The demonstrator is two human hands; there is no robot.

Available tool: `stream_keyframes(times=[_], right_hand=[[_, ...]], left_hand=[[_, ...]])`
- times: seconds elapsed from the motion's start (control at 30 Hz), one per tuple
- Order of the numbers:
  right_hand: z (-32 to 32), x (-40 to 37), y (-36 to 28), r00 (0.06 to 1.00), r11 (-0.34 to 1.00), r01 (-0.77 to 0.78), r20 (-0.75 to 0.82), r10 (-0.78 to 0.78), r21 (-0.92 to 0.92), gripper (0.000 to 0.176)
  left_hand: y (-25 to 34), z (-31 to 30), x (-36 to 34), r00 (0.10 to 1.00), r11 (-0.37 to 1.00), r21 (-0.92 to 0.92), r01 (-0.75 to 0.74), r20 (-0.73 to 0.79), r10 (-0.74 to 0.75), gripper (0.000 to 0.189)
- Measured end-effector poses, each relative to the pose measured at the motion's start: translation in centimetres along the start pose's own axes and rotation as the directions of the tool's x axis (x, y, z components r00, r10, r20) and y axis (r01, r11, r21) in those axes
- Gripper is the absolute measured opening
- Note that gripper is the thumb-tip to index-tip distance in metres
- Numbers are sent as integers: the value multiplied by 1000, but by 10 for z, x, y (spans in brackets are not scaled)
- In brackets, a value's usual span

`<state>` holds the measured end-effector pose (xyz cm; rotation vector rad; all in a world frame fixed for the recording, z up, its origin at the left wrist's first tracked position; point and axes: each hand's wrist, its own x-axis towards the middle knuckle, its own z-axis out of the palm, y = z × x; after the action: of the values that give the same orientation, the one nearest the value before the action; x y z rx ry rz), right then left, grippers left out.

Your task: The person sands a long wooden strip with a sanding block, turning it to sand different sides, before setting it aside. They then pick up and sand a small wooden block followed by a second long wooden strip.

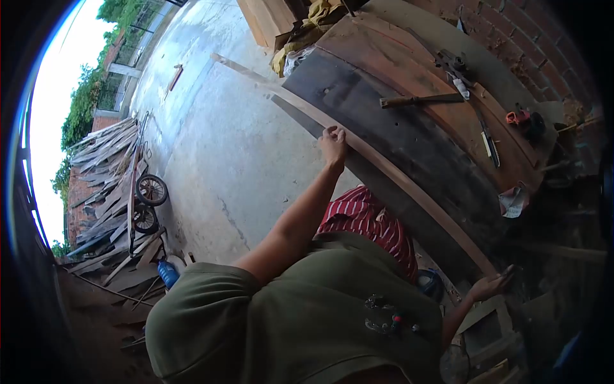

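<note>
A long, narrow wooden strip point(409, 185) runs slantwise along the near edge of a dark workbench point(384, 121), its far end sticking out over the floor. My left hand point(332, 146) has its fingers closed over the strip near its middle. At the strip's near end is my right hand point(491, 285), its fingers around that end; shadow hides part of this grip. On the bench behind the strip lie a wood-handled tool with a long dark blade point(422, 100) and a thin tool with a white-edged end point(490, 147).
A red-and-black power tool point(524, 121) and crumpled paper point(512, 201) are at the bench's right. Scrap boards point(105, 185) and two small wheels point(151, 190) stand at left by a blue bottle point(168, 273). A brick wall point(537, 45) rises behind the bench. Concrete floor point(217, 141) spreads out left.
</note>
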<state>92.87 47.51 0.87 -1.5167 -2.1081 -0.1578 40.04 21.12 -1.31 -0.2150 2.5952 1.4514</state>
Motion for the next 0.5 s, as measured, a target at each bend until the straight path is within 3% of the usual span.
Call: stream_keyframes(times=[0.07,0.13,0.17,0.23,0.3,0.37,0.4,0.47,0.5], right_hand=[[-1,-3,-2,992,994,101,80,-97,-41,44],[0,-1,-7,998,1000,21,57,-20,-15,41],[-5,0,-14,996,1000,21,82,-20,-10,43],[-1,-1,-1,997,999,33,70,-33,0,43],[6,1,-5,997,999,38,62,-39,15,43],[2,-3,-13,989,998,-57,-136,61,36,42],[-3,-5,-12,989,998,-50,-137,54,35,42],[5,-7,-23,912,949,-315,-283,297,-19,41],[12,-6,-30,910,948,-317,-286,301,-10,41]], left_hand=[[18,-3,-1,998,997,-23,69,-2,-69,49],[33,0,1,984,998,-46,36,-174,-44,62],[32,0,11,982,998,-61,34,-181,-45,62],[23,-1,35,939,986,139,94,-342,-42,75],[14,-5,64,916,977,166,136,-396,-60,76],[12,-18,85,898,957,230,175,-436,-60,80],[10,-26,92,897,957,226,181,-437,-67,80],[17,-41,119,899,954,232,190,-431,-74,81],[22,-45,134,898,956,228,183,-435,-68,81]])
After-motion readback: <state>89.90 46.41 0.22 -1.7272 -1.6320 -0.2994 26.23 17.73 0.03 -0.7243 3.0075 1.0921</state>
